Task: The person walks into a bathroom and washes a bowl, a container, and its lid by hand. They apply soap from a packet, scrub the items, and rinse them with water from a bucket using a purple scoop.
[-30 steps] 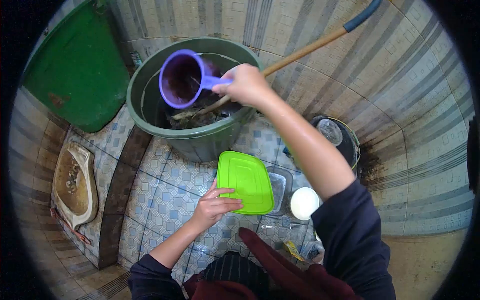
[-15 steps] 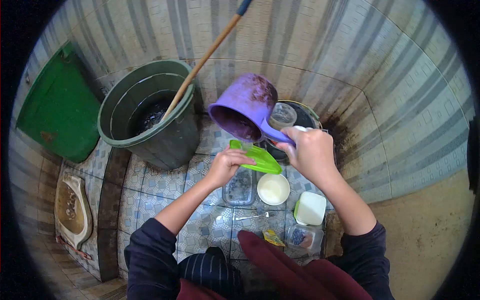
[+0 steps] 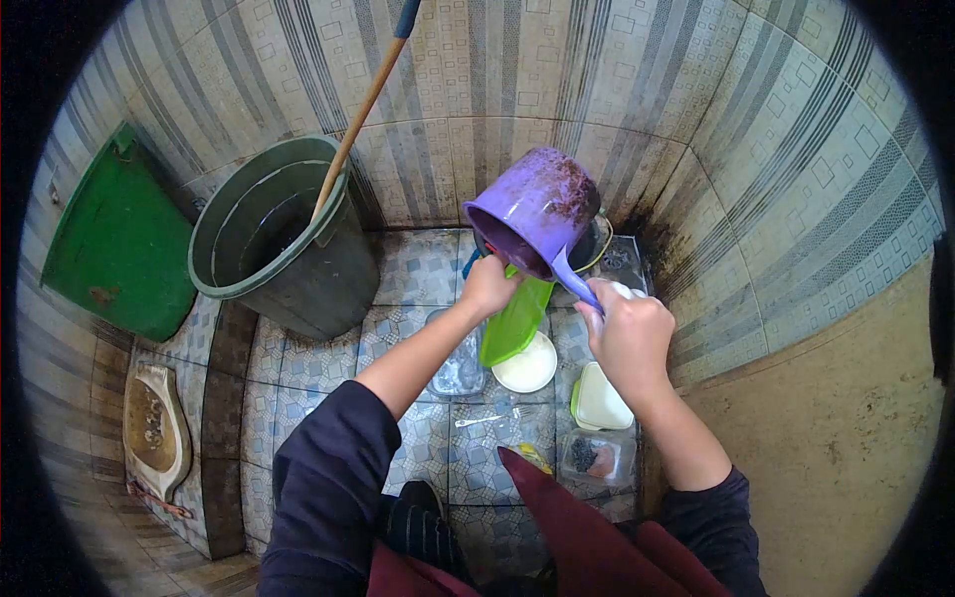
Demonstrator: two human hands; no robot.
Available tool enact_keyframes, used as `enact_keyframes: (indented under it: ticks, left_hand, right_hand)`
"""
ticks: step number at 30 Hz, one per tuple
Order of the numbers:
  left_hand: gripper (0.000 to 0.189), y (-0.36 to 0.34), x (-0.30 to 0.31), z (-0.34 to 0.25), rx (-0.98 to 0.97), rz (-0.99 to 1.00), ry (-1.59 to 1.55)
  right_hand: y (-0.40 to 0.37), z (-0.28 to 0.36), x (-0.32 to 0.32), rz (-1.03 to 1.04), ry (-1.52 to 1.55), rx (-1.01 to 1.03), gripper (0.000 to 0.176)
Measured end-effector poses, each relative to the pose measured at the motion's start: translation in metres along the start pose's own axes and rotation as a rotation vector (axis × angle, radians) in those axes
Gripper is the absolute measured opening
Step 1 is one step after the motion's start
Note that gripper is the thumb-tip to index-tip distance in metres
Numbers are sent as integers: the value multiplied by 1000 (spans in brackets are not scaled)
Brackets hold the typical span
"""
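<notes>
My right hand (image 3: 633, 333) is wrapped round the handle of a purple water dipper (image 3: 537, 204), brown-stained on its outside. The dipper is tilted, its mouth facing left and down. Just below that mouth, my left hand (image 3: 489, 286) grips a bright green plastic lid (image 3: 517, 323), which hangs slanted; the left fingertips are partly hidden behind the dipper. Under the lid, a round cream bowl (image 3: 527, 366) stands on the floor beside a clear rectangular container (image 3: 458, 368). A dark bucket (image 3: 595, 244) is partly covered by the dipper.
At the left stands a large grey-green bin (image 3: 308, 289) with water inside and a wooden stick (image 3: 363, 119) leaning in it. A green bin lid (image 3: 119, 249) rests by the wall. On the tiled floor are a white container (image 3: 604, 398), a clear box (image 3: 597, 458), a white spoon (image 3: 484, 421) and a yellow packet (image 3: 534, 458).
The dipper has shifted right within the view. The green lid has turned from nearly level to steeply slanted, and my left hand has moved up and right, closer under the dipper.
</notes>
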State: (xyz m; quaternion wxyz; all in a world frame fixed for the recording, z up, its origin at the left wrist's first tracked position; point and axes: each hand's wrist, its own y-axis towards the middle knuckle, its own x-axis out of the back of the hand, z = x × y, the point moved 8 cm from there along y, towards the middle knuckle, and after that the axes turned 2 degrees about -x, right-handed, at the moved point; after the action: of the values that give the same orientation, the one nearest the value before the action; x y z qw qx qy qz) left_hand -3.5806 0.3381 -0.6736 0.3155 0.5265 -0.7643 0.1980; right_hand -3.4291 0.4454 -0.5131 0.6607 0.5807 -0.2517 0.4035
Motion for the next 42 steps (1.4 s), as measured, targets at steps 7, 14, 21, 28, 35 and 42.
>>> enact_keyframes:
  ticks: [7,14,21,28,35,42]
  left_hand:
    - [29,-3,-4,-4,-65,-52,-100]
    - [20,-88,19,-19,-602,-30,431]
    - [20,-244,136,145,343,-567,-256]
    - [26,-525,145,273,756,-1487,-347]
    - [38,-573,141,282,821,-930,747]
    - [36,-568,87,330,1022,-248,691]
  right_hand:
    - [-5,-2,3,1,-77,-32,19]
    - [-2,15,-1,55,-85,3,21]
    - [0,86,-41,255,525,3,19]
    - [-22,163,-114,624,628,-13,22]
    - [-27,190,-133,669,622,8,20]
    - [12,176,-111,478,813,-24,22]
